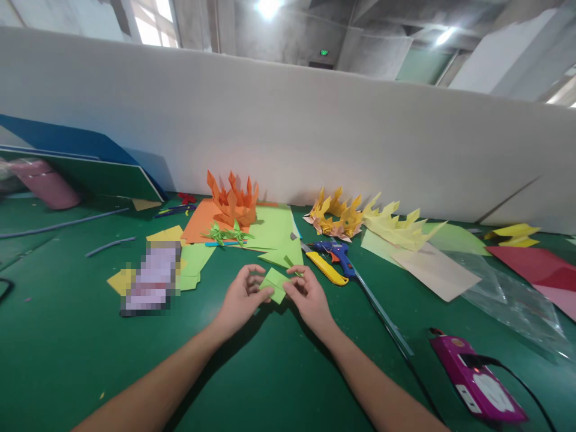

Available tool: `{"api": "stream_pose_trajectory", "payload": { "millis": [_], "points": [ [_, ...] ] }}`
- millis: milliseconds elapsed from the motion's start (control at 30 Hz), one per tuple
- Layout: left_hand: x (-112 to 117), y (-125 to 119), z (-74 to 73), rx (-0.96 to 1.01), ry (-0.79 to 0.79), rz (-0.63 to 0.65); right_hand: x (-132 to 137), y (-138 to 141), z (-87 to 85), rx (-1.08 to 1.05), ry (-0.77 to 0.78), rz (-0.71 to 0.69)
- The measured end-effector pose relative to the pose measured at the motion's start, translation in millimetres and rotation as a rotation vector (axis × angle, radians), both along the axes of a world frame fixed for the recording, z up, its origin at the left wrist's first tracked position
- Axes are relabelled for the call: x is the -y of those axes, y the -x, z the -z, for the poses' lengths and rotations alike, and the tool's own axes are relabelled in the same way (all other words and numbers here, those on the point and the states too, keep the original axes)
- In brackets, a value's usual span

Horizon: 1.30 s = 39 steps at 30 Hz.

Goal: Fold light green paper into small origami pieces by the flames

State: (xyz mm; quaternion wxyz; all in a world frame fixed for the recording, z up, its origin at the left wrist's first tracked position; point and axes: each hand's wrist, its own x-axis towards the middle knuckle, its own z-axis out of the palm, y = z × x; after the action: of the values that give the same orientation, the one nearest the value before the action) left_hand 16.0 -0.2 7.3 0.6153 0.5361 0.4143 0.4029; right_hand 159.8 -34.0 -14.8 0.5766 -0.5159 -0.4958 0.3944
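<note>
A small square of folded green paper (275,284) is held between both hands just above the green table. My left hand (245,292) pinches its left edge between thumb and fingers. On the other side my right hand (310,295) grips the right edge the same way, its thumb lying over the paper. Beyond the hands lie light green sheets (273,228) and two green folded-paper pieces (227,234). A yellow box cutter (327,268) and a blue glue gun (339,254) rest to the right of my right hand.
An orange paper crown (234,201), a golden paper crown (335,215) and a pale yellow paper strip with points (405,223) stand towards the white partition (279,126). A blurred-out phone-like object (153,279) lies left. At the right front is a magenta power device (477,381) with cables.
</note>
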Motion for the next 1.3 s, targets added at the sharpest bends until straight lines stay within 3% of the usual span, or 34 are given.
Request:
{"api": "stream_pose_trajectory", "payload": {
  "millis": [300,500,767,933,1300],
  "points": [
    [-3.5,3.2,7.4,-0.077,-0.108,-0.004,3.1,0.4,1.8,0.177,-0.125,0.025],
    [-0.4,1.8,3.7,-0.059,-0.084,0.009,4.6,-0.1,3.5,0.316,-0.176,0.027],
    [0.4,5.4,1.3,-0.087,-0.134,0.072,3.0,-4.3,1.6,0.160,-0.139,0.063],
    [-0.8,4.6,8.0,-0.168,-0.246,0.009,2.2,-2.5,2.0,0.104,-0.117,0.042],
    [-0.7,2.7,5.1,-0.143,-0.235,-0.120,3.5,3.0,3.5,-0.017,-0.117,-0.064]
  ]
}}
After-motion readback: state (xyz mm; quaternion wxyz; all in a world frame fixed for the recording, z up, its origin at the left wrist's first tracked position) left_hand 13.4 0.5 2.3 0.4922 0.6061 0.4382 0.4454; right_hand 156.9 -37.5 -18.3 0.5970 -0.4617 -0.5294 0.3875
